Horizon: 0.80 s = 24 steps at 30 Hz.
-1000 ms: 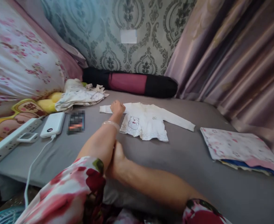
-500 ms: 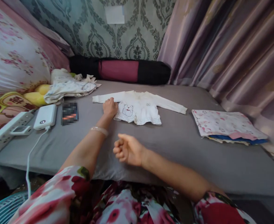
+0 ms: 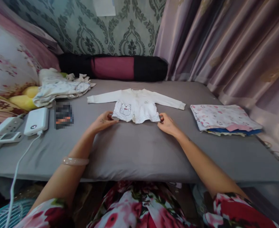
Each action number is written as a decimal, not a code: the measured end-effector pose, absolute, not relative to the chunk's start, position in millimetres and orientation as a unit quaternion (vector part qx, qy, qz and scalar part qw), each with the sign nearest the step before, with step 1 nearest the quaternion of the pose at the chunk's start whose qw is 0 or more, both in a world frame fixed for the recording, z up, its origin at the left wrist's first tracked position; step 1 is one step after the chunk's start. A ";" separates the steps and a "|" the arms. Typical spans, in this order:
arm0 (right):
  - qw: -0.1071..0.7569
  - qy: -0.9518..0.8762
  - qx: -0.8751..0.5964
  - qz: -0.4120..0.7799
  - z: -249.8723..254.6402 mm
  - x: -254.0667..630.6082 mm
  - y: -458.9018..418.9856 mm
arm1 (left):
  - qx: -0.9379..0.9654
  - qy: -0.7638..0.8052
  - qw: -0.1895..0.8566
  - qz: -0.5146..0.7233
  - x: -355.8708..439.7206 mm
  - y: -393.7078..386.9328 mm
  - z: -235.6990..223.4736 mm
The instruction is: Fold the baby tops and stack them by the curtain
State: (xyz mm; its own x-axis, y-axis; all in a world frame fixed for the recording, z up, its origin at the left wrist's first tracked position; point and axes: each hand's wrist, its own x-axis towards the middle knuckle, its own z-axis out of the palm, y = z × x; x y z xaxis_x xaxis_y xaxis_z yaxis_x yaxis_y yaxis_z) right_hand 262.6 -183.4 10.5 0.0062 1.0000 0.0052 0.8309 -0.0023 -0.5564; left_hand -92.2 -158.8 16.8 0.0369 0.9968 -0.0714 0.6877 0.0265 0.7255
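Right hand (image 3: 167, 124) now at shirt (image 3: 135, 107), joining left hand (image 3: 103, 122).
One shirt, two hands, both grips pinching hem corners.

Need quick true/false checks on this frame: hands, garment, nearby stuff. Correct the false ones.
1. The left hand is at a lower corner of the small white long-sleeved fabric shirt. True.
2. The shirt is folded in half. False: it lies spread out.
3. The folded pile topped with pink-patterned white cloth is right of the shirt. True.
4. The right hand touches that pile. False: it is at the shirt's other lower corner.
5. The white box-shaped power bank has a cable plugged in. True.
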 end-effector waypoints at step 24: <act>0.061 -0.669 -0.734 0.098 31.3 240.7 -168.2 | 0.669 0.709 0.122 0.189 -81.0 -142.1 11.7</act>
State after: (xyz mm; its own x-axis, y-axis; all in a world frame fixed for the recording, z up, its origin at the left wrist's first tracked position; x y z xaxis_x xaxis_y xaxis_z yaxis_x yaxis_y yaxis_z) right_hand 240.7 -168.2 31.3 0.0856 0.9944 -0.0625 0.9706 -0.0974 -0.2201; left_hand -81.0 -142.1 11.7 -0.0762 0.9939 0.0801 0.9012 0.0343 0.4320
